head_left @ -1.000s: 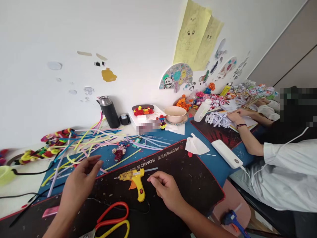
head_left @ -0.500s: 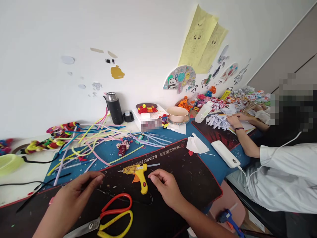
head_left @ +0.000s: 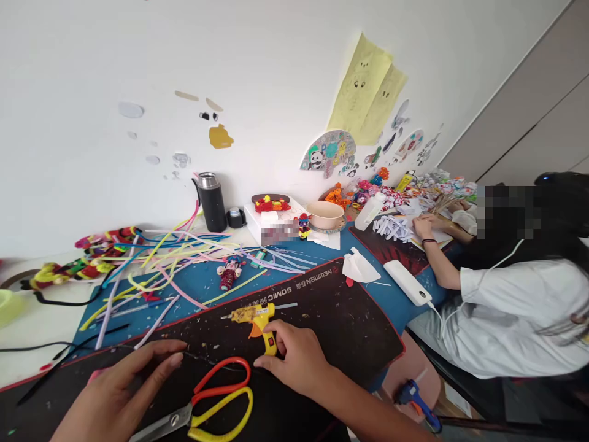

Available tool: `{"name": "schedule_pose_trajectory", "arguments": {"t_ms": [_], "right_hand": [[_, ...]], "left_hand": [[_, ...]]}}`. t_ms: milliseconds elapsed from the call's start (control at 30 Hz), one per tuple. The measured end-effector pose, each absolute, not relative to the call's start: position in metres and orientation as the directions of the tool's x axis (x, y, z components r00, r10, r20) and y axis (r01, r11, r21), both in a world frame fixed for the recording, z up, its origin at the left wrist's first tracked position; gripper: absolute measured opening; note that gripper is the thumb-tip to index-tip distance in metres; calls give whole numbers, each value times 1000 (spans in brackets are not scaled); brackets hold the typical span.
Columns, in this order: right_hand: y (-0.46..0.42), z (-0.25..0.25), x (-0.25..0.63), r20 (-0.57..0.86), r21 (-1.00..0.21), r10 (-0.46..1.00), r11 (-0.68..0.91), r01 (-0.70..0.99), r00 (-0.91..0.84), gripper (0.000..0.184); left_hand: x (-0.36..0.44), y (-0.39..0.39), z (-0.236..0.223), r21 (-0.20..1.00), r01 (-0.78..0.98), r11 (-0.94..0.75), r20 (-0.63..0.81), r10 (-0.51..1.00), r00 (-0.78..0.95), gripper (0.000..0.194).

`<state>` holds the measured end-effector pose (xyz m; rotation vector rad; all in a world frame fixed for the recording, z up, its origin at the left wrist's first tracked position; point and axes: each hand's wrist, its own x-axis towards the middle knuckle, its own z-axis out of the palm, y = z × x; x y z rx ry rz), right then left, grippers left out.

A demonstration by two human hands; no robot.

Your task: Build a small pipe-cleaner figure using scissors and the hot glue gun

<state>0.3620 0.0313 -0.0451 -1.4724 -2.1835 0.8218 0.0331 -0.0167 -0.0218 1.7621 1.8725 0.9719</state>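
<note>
Black mat (head_left: 354, 325) beneath glue gun (head_left: 263, 312)

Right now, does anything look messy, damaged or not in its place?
Yes. The yellow glue gun has dark stains on its barrel, pipe cleaners lie tangled across the table, and a blue glue gun lies apart, at the edge of the pink seat below.
</note>
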Motion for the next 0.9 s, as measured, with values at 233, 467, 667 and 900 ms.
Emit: {"name": "schedule_pose_trajectory", "arguments": {"t_ms": [233,467,667,900], "right_hand": [[27,-41,353,-3,-521,938,293,801,-345,31],[30,-47,353,46,-550,955,269,791,-293,14],[38,-47,357,60,-631,961,246,736,-269,9],[51,-45,365,52,-661,970,212,720,-238,10]], "left_hand": [[50,-18,-19,767,633,-103,222,969,-111,54],[55,-22,-37,790,606,-98,199,975,-103,54],[48,-29,-56,762,643,-77,180,979,-96,47],[18,-36,-80,707,706,-33,164,979,-119,39]]}}
